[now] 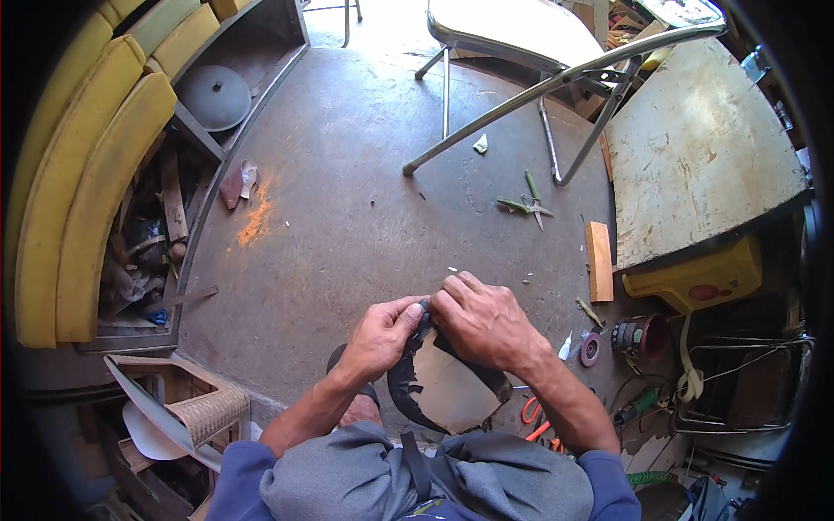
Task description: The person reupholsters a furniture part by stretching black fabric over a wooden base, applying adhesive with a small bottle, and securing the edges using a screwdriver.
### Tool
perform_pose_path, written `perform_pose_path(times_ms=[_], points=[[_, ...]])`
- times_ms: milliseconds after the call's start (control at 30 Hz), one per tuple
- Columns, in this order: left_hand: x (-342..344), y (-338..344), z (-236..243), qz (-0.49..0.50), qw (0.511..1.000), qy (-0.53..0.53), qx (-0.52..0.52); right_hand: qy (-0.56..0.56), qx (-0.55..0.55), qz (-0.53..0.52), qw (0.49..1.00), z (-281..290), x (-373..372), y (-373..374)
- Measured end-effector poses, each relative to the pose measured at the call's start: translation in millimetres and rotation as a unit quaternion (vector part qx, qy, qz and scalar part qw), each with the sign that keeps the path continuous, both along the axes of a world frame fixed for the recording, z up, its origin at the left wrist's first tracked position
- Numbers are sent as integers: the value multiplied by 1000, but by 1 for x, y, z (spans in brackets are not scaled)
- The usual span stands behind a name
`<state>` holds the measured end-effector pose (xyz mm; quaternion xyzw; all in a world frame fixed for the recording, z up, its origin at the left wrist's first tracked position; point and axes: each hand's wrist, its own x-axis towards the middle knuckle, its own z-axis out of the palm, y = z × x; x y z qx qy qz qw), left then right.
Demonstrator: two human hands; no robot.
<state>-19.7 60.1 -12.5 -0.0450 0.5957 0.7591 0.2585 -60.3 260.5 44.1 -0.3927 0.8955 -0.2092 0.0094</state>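
I hold a flat piece with a beige board face and torn black covering round its edge point(456, 391) low over my lap. My left hand point(382, 339) pinches its upper edge, thumb pressed on a small dark bit there. Just right of that, my right hand point(478, 317) is closed on the same edge, fingers curled and touching my left hand's fingertips; what lies under them is hidden. Green-handled shears point(530, 206) lie on the floor ahead. Orange-handled tools point(534, 417) lie beside my right forearm, next to a small white tube point(565, 347).
Metal-framed chair point(512, 74) ahead; worn board point(695, 148) and yellow plastic item point(695, 278) at right, above a wooden block point(599, 260), grinding disc point(591, 349) and power tool point(643, 401). Yellow cushions point(95, 200) on a left shelf; woven chair piece point(204, 408) lower left.
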Motion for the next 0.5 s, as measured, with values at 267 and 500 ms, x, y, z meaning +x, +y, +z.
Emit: perform_pose_path(times_ms=[267,500], points=[[7,5,-15,32,995,33,-89,-199,-246,-131,939,8,1,20],[9,11,-2,68,905,331,-257,-157,-189,-172,954,-49,51,6]])
